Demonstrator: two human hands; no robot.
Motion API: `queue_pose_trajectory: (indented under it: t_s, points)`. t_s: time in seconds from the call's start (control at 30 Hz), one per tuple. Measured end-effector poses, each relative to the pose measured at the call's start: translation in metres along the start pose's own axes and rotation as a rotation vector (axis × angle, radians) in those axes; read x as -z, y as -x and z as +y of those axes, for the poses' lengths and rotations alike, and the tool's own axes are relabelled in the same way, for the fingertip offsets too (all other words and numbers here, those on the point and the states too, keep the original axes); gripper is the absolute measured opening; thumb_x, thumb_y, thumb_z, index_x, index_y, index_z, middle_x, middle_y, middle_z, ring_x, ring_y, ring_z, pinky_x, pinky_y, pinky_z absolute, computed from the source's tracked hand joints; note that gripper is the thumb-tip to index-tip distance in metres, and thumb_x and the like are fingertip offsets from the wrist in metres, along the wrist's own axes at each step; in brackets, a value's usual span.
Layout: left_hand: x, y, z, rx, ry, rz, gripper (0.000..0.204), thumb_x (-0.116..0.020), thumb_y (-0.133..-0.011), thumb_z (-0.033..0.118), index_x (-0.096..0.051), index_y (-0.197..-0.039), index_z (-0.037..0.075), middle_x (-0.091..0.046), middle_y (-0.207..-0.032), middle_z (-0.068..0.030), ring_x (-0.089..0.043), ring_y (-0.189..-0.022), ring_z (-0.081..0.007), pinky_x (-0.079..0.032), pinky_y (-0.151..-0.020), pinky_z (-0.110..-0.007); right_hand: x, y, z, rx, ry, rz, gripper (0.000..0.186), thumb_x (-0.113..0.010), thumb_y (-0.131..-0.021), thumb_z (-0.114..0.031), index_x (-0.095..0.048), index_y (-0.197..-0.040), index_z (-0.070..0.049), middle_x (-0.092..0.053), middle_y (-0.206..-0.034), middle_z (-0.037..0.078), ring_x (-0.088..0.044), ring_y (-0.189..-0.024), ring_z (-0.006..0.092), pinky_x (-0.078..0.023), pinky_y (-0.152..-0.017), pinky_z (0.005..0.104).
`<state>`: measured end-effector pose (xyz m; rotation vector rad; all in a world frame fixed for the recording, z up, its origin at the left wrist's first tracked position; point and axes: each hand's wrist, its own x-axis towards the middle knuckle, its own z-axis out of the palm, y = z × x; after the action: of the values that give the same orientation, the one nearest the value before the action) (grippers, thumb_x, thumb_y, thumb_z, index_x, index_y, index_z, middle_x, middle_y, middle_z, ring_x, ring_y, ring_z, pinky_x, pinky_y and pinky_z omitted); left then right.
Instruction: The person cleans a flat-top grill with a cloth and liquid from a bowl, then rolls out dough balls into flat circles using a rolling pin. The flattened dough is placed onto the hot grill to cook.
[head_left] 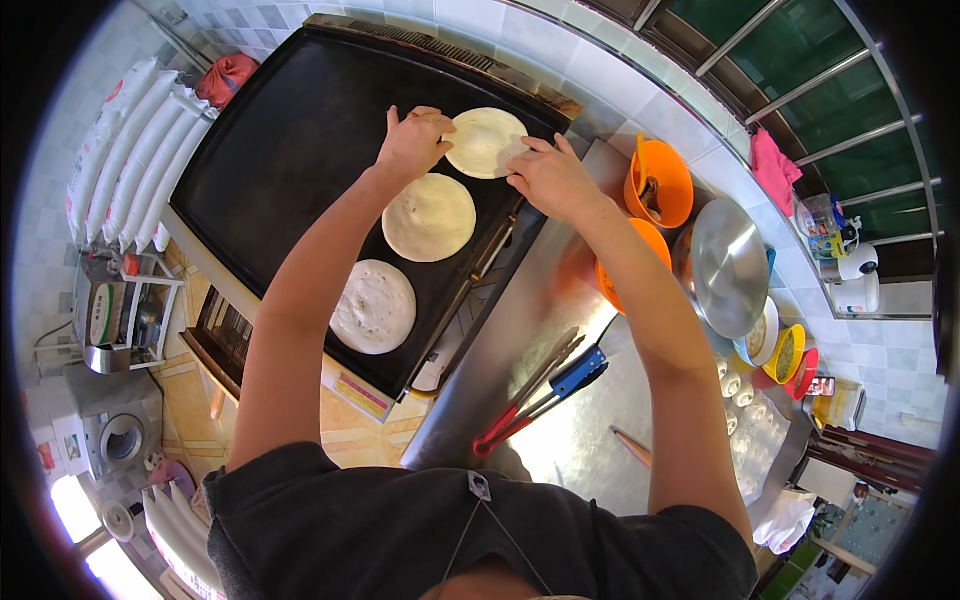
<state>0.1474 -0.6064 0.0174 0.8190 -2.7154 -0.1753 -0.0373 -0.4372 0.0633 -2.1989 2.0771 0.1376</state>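
Note:
Three round, pale flatbreads lie in a slanting row on the black griddle (270,150). At the far end, both hands are at the edges of the top flatbread (487,143). My left hand (412,145) has its bent fingertips on the left edge, with one finger raised away. My right hand (553,178) grips the right edge with curled fingers. Just below them sits the middle flatbread (430,218), smooth and slightly domed. The nearest flatbread (373,307) looks whiter, with small dents on its surface, and lies by the griddle's near corner.
Right of the griddle, a metal worktop (560,450) holds red-handled tongs (525,400), a blue-handled tool (578,372), a wooden rolling pin (630,445) and dough pieces (740,390). Orange bowls (668,175) and a metal lid (728,265) stand along the wall. White sacks (130,150) are stacked left.

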Motion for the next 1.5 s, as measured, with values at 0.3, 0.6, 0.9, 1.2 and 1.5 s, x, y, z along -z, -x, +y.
queue_pose_trajectory:
  t_s: [0.3, 0.6, 0.9, 1.2, 1.5]
  points:
    - [0.002, 0.003, 0.005, -0.022, -0.008, -0.013, 0.028, -0.073, -0.081, 0.020, -0.069, -0.108, 0.014, -0.066, -0.116, 0.0006, -0.053, -0.121, -0.0196, -0.031, -0.103, -0.068, -0.002, 0.007, -0.012, 0.032, -0.049, 0.054, 0.028, -0.057, -0.095, -0.033, -0.071, -0.102, -0.010, -0.067, -0.118, 0.004, -0.043, -0.134, 0.0237, -0.026, -0.114, 0.0554]
    - [0.009, 0.001, -0.016, 0.001, 0.087, 0.197, 0.012, -0.065, -0.085, 0.013, -0.072, -0.095, 0.014, -0.070, -0.099, 0.0004, -0.059, -0.109, -0.0222, -0.037, -0.100, -0.060, 0.006, 0.028, 0.024, -0.061, -0.057, 0.300, 0.026, -0.058, -0.094, -0.025, -0.069, -0.112, -0.010, -0.064, -0.123, 0.002, -0.042, -0.135, 0.0245, -0.029, -0.112, 0.0559]
    - [-0.003, -0.018, 0.006, -0.027, -0.048, -0.105, 0.027, -0.063, -0.087, 0.010, -0.068, -0.113, 0.017, -0.063, -0.127, 0.0031, -0.047, -0.132, -0.0186, -0.029, -0.107, -0.067, -0.014, -0.001, 0.002, -0.016, 0.020, 0.130, 0.039, -0.050, -0.097, -0.039, -0.071, -0.108, -0.008, -0.066, -0.120, 0.004, -0.038, -0.137, 0.0227, -0.025, -0.115, 0.0545]
    - [0.007, -0.017, -0.016, 0.083, 0.008, 0.078, 0.029, -0.054, -0.089, 0.005, -0.069, -0.112, 0.016, -0.065, -0.124, -0.0034, -0.054, -0.123, -0.0232, -0.037, -0.097, -0.057, 0.010, 0.047, 0.017, -0.129, -0.134, 0.397, 0.031, -0.052, -0.098, -0.031, -0.071, -0.107, -0.008, -0.066, -0.121, 0.004, -0.043, -0.135, 0.0248, -0.029, -0.112, 0.0539]
    - [-0.010, -0.043, 0.023, -0.135, -0.148, -0.090, 0.040, -0.047, -0.087, 0.002, -0.065, -0.121, 0.015, -0.060, -0.132, -0.0021, -0.049, -0.130, -0.0198, -0.031, -0.105, -0.062, 0.014, 0.114, -0.009, -0.059, -0.229, 0.374, 0.027, -0.058, -0.095, -0.025, -0.070, -0.109, -0.005, -0.065, -0.123, 0.007, -0.043, -0.133, 0.0272, -0.032, -0.111, 0.0519]
